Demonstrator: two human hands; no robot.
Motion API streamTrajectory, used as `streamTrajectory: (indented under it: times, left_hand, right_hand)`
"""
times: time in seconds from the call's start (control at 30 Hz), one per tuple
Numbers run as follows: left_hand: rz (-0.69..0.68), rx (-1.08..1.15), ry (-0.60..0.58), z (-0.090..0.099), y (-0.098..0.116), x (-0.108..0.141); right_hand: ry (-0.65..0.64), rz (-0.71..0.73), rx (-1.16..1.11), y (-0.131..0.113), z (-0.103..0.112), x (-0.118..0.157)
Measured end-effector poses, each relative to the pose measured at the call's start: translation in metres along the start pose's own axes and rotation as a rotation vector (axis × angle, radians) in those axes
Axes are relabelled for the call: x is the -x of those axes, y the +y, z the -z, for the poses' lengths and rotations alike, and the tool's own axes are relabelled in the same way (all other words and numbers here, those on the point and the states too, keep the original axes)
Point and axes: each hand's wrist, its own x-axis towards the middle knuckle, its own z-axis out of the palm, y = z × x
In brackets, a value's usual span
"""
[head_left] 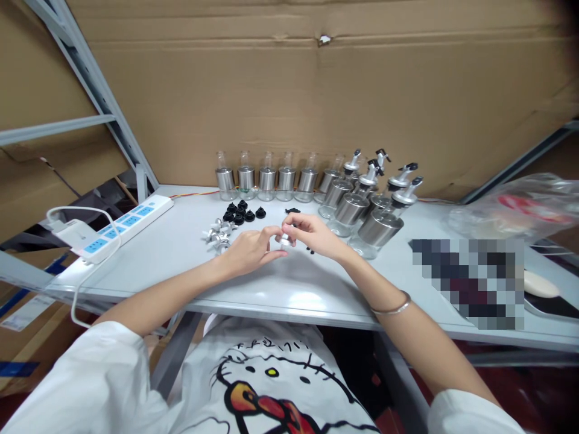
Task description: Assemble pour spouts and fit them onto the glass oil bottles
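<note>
A small silver pourer spout (286,241) is between my two hands above the table. My right hand (313,234) pinches it from above with thumb and fingers. From the other side, the fingers of my left hand (253,248) close on it, with the thumb stretched out below. More silver pourer spouts (219,234) lie in a pile left of my hands. Black stoppers (239,212) are clustered just behind that pile. Small black parts (293,211) lie beyond my right hand, partly hidden by it.
Several glass bottles with steel bands (286,179) line the back of the table (271,289). Bottles fitted with pourers (382,226) stand at the right. A white power strip (126,226) lies left, a plastic bag (515,208) right. Cardboard (271,90) walls the back.
</note>
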Motion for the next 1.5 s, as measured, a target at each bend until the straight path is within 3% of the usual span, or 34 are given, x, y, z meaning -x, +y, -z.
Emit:
streamTrajectory:
  times: [0.13, 0.27, 0.33, 0.43, 0.53, 1.07, 1.17, 1.37, 1.43, 1.5]
  left_hand:
    - [0.037, -0.074, -0.062, 0.016, -0.008, -0.009]
    - [0.291, -0.131, -0.076, 0.038, -0.036, -0.018]
    - [0.371, -0.204, -0.144, 0.044, -0.055, -0.018]
    - [0.494, -0.29, -0.266, 0.047, -0.08, -0.016]
    - [0.57, -0.272, -0.314, 0.045, -0.093, -0.015]
    - [0.515, -0.398, -0.384, 0.028, -0.087, -0.018]
    - [0.529, -0.381, -0.293, 0.03, -0.087, -0.02]
    - [0.541, 0.07, 0.144, 0.031, -0.07, -0.02]
    - [0.525, 0.311, 0.171, 0.024, -0.053, -0.018]
    - [0.554, 0.598, 0.119, 0.017, -0.032, -0.016]
  right_hand:
    - [0.058, 0.02, 0.019, 0.0, -0.001, 0.0]
    - [0.182, 0.036, 0.044, 0.0, -0.001, -0.001]
    - [0.226, 0.038, 0.053, 0.0, 0.0, -0.001]
    - [0.254, 0.04, 0.057, 0.0, 0.002, -0.001]
    - [0.245, 0.035, 0.059, -0.001, 0.002, -0.001]
    - [0.233, 0.047, 0.074, -0.003, 0.001, -0.001]
    - [0.242, 0.06, 0.074, -0.002, 0.001, 0.0]
    - [0.305, 0.05, 0.058, -0.002, 0.001, -0.001]
    - [0.315, 0.009, 0.048, -0.002, 0.001, -0.001]
    - [0.311, -0.016, 0.034, -0.003, 0.0, -0.001]
